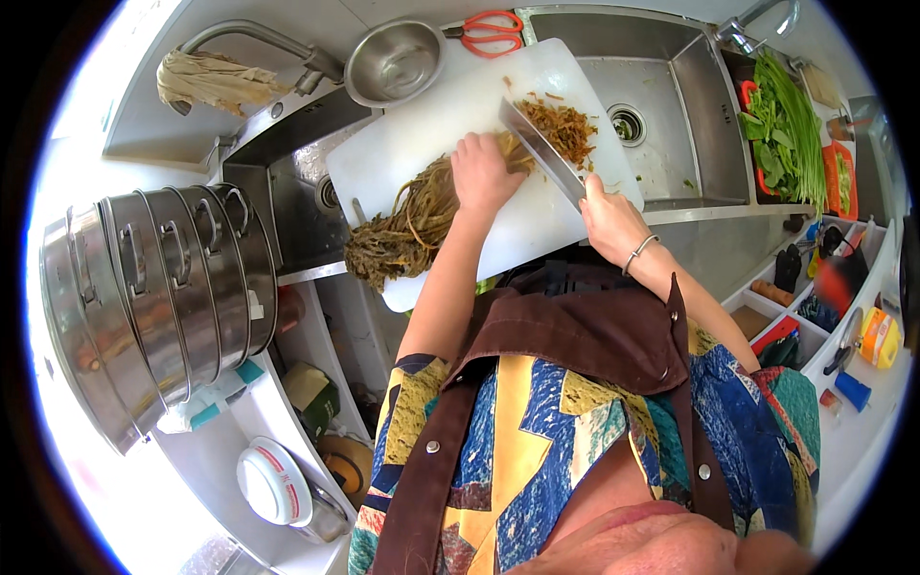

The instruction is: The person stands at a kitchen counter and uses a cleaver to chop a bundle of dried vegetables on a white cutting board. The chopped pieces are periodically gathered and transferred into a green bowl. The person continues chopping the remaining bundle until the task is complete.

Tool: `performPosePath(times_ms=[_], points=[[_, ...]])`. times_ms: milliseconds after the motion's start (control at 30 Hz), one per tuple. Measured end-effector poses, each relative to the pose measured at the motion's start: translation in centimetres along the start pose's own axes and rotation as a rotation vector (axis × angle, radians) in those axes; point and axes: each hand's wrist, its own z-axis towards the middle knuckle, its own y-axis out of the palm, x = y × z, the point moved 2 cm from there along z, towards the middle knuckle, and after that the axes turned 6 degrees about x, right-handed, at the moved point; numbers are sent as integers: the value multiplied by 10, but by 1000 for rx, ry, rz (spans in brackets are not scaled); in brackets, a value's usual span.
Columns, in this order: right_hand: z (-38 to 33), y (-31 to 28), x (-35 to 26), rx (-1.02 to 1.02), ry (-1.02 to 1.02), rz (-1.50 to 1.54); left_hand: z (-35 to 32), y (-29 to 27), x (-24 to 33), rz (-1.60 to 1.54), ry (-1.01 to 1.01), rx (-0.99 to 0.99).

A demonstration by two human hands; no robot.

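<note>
A white cutting board (383, 158) lies across the sinks, tilted in view. On it stretches a long bundle of brownish-green pickled greens (417, 225), its left end hanging past the board's edge. My left hand (484, 172) presses down on the bundle near its right end, fingers curled over it. My right hand (613, 220) grips the handle of a kitchen knife (544, 153), whose wide blade slants up and left beside the bundle's cut end. Just right of the blade sits a heap of chopped greens (565, 129), with small bits scattered above it.
Behind the board are a steel bowl (395, 62) and red-handled scissors (492, 34). Sink basins (637, 86) lie beneath and beside it. Fresh greens (786, 129) fill a red basket at right. Stacked steel pots (144, 287) stand at left; a cloth (216, 79) hangs on the faucet.
</note>
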Motion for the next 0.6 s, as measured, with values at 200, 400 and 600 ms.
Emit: performPosePath(times_ms=[200,400,600], points=[[2,6,4,-5,7,4,3,-4,4,2,-9,-44],[6,-1,-4,-77,79,50,1,-3,3,-2,51,-57],[45,13,2,-31,74,74,1,-2,7,7,93,-110]])
